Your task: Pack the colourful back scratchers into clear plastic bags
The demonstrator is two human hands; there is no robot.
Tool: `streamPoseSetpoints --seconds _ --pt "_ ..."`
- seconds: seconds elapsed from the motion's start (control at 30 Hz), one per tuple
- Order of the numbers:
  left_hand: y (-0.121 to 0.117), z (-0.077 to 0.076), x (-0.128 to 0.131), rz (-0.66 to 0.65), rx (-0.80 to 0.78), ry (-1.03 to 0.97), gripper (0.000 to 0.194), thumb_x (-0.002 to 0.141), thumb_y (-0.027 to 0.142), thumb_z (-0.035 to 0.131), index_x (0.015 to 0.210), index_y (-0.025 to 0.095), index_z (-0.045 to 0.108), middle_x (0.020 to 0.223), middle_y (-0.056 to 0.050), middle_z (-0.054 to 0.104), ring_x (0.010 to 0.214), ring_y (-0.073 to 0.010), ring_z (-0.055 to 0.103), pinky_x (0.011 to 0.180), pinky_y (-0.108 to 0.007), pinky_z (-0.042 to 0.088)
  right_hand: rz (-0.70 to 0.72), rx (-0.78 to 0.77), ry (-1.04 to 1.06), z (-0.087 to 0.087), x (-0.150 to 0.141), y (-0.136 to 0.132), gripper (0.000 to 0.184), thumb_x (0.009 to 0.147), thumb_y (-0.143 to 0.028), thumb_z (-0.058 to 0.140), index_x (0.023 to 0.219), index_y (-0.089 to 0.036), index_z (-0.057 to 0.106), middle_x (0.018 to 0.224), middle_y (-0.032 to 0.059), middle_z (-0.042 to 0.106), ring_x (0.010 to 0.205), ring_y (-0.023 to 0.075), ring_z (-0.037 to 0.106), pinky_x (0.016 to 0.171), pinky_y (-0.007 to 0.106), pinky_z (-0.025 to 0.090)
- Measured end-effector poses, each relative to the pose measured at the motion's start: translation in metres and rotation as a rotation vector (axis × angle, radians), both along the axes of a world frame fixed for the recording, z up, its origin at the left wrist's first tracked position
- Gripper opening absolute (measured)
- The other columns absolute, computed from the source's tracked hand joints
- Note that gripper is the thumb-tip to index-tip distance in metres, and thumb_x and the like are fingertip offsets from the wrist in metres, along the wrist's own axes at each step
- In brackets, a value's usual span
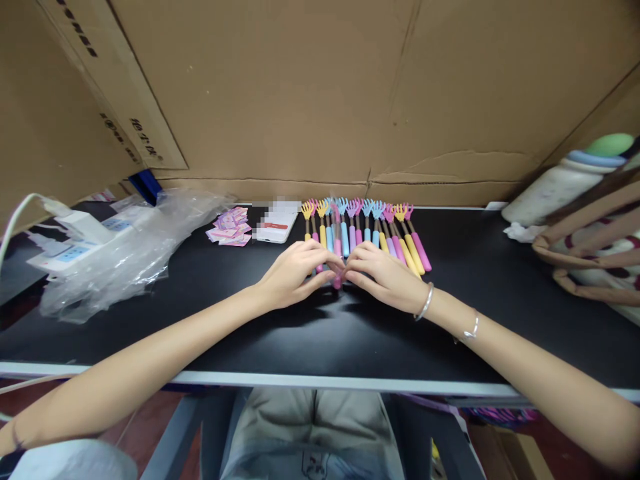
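Observation:
Between my hands, over the black desk, is a pink back scratcher that seems to be in a clear plastic sleeve. My left hand pinches it from the left, fingertips near the handle's lower end. From the other side my right hand, with a bracelet at the wrist, also pinches it; its fingertips nearly meet the left ones. Just beyond lies a row of back scratchers in yellow, pink, blue and purple, claws pointing away from me. My hands partly cover several of their handles.
At the left are clear plastic bags and a power strip with a plug. Small printed cards lie beside a white phone-like object. A bottle and a padded bag stand right. Cardboard walls the back.

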State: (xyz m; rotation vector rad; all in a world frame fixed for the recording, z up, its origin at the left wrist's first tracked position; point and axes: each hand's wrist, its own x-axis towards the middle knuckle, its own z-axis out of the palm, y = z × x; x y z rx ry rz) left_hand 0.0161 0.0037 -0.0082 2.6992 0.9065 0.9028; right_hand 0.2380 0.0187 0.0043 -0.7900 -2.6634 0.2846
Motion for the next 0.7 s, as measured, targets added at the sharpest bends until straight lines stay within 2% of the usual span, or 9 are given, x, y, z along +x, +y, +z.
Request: streamPoseSetpoints --seconds 0.2,0.4,0.57,0.7 --pt "-0.002 -0.004 0.005 -0.036 -0.089 -0.070 0.032 0.090 0.029 0.052 0.120 0.018 0.054 0.105 -0.006 0.066 0.098 -0.0177 0.054 0.086 -0.031 0.045 -0.081 -0.074 0.012 -0.005 -0.002 -0.002 0.034 0.094 -0.038 0.043 0.089 -0.016 0.069 0.083 0.0099 0.059 0.089 0.0222 0.045 0.079 0.037 0.040" --pt "-0.002 -0.012 0.010 -0.018 -0.044 -0.107 0.032 0.088 0.022 0.052 0.119 0.019 0.054 0.105 -0.005 0.065 0.091 -0.0153 0.057 0.083 -0.028 0.047 -0.149 -0.164 0.026 -0.009 -0.004 -0.002 0.031 0.092 -0.036 0.045 0.100 -0.016 0.068 0.091 0.0105 0.062 0.087 0.0227 0.046 0.082 0.040 0.038" --pt "-0.003 -0.011 0.009 -0.012 -0.041 -0.133 0.034 0.089 0.020 0.050 0.123 0.019 0.053 0.100 -0.005 0.066 0.087 -0.0140 0.058 0.081 -0.027 0.047 -0.073 -0.445 0.183 -0.008 -0.004 0.000 0.035 0.092 -0.039 0.041 0.094 -0.016 0.067 0.097 0.0089 0.067 0.094 0.0219 0.054 0.088 0.039 0.040" --pt "-0.003 -0.007 0.008 0.001 0.009 -0.164 0.035 0.087 0.018 0.051 0.122 0.018 0.054 0.091 -0.004 0.065 0.081 -0.0148 0.054 0.077 -0.027 0.046 -0.051 -0.747 0.327 -0.002 -0.004 -0.001 0.050 0.094 -0.049 0.031 0.098 -0.016 0.068 0.098 0.0076 0.068 0.086 0.0178 0.057 0.078 0.033 0.043"
